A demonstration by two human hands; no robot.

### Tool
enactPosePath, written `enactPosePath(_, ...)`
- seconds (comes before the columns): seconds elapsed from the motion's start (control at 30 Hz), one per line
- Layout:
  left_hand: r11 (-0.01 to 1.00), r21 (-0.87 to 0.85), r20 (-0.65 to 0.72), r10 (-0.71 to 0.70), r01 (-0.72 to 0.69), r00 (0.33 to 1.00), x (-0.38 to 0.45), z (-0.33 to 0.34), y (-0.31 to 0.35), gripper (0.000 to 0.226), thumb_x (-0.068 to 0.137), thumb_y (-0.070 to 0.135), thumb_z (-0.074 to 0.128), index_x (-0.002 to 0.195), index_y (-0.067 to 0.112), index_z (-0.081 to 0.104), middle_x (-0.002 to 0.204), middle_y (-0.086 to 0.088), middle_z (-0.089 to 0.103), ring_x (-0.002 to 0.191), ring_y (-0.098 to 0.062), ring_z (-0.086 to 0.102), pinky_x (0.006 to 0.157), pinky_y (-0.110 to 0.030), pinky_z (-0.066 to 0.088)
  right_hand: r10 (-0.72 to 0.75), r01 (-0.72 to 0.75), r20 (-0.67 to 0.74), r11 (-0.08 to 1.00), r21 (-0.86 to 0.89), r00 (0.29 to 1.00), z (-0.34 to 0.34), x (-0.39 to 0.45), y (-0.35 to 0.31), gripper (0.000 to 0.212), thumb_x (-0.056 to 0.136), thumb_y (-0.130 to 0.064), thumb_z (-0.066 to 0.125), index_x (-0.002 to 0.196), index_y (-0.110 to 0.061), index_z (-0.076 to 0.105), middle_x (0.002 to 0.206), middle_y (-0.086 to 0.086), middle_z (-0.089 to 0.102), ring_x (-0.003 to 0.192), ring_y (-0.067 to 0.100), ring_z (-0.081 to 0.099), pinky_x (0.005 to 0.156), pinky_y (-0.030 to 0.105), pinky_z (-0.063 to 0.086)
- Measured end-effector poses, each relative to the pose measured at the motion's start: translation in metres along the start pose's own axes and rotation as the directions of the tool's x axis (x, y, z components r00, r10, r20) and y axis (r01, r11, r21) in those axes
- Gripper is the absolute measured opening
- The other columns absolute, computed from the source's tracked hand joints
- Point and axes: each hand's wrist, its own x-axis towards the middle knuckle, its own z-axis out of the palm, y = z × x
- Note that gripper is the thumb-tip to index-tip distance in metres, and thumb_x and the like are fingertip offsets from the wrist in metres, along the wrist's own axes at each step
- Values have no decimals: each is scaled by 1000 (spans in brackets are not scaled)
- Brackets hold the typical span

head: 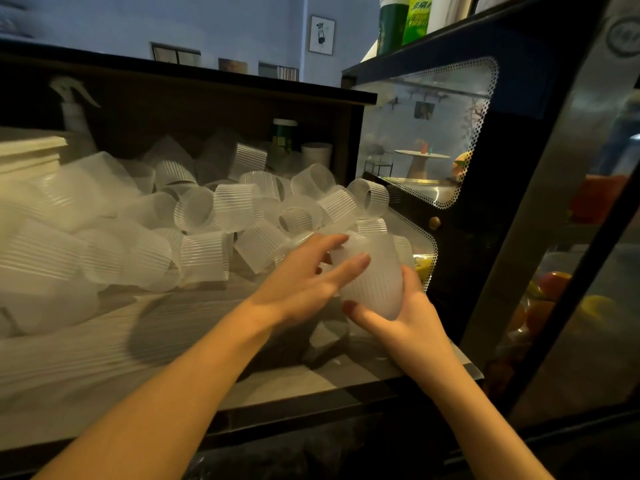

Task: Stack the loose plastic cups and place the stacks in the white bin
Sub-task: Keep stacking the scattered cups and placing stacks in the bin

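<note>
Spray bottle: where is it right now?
In the head view, the spray bottle stands at the far left back of the dark shelf, behind the pile of loose cups and just above the stack of white lids.

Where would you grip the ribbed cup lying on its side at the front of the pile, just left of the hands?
Judging by its pose, grip the ribbed cup across its ribbed wall, coming from above and the near side. It lies sideways with the wall facing up and forward; the ribs should resist slipping.
</note>
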Motion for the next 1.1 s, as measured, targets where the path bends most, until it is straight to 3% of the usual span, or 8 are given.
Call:
enactPosePath(0.13,999,18,102,25,-27,994,-2,0,-5,76,83,75,38,146,32,42,145,16,44,128,-1,43,109,-26,35,3,-2,-12,999,42,1000,-2,-2,2,87,67,-52,78,137,-28,33,110,-9,52,98,13,59,70,32,59)
enactPosePath(0.27,982,132,-186,159,-136,969,6,-7,-13,64,91,63,43,139,22,52,124,7,61,108,-4,58,87,-20,50,18,-7,-79,991,130,997,-3,-4,4,75,72,-41,80,132,-30,37,107,-9,53,93,12,60,64,28,58)
enactPosePath(0.43,889,457,-402,204,3,893,15,-20,-32,54,90,54,59,132,19,55,117,1,61,98,-14,58,82,-33,54,55,-45,-87,993,113,995,-1,-3,6,77,71,-47,79,132,-31,35,109,-10,51,96,13,59,70,32,59)
enactPosePath(0.63,514,847,-259,179,134,949,34,-15,-36,71,84,71,50,132,19,52,127,-3,53,113,-21,46,90,-34,40,67,-52,-117,990,129,991,-2,-2,7,74,72,-47,79,130,-30,37,109,-9,52,97,13,59,75,35,58)
enactPosePath(0.73,443,891,-193,167,102,967,32,-12,-38,65,82,68,55,127,20,53,126,-2,54,114,-21,44,94,-36,36,82,-61,-126,985,163,989,-2,-2,6,73,71,-48,79,128,-32,37,110,-9,52,99,13,59,78,35,58)
enactPosePath(0.87,695,717,-258,187,58,948,26,-16,-41,57,79,62,65,117,19,58,112,0,60,103,-18,52,91,-36,46,86,-61,-128,980,188,988,-2,-2,7,76,69,-49,79,130,-29,38,113,-6,53,100,14,60,77,36,59)
enactPosePath(0.97,973,209,-337,-17,93,941,19,-23,-39,70,74,63,66,128,22,50,118,1,59,104,-19,59,86,-42,55,77,-54,-128,982,180,989,-2,-2,8,75,69,-48,80,129,-30,39,114,-5,54,100,14,60,77,38,59)
enactPosePath(1.1,994,80,-343,-46,78,938,12,-28,-29,64,87,53,63,144,33,40,137,2,50,122,-16,49,96,-37,48,79,-63,-99,985,158,992,-1,-2,9,77,69,-50,79,131,-31,37,115,-5,52,101,16,59,77,40,59)
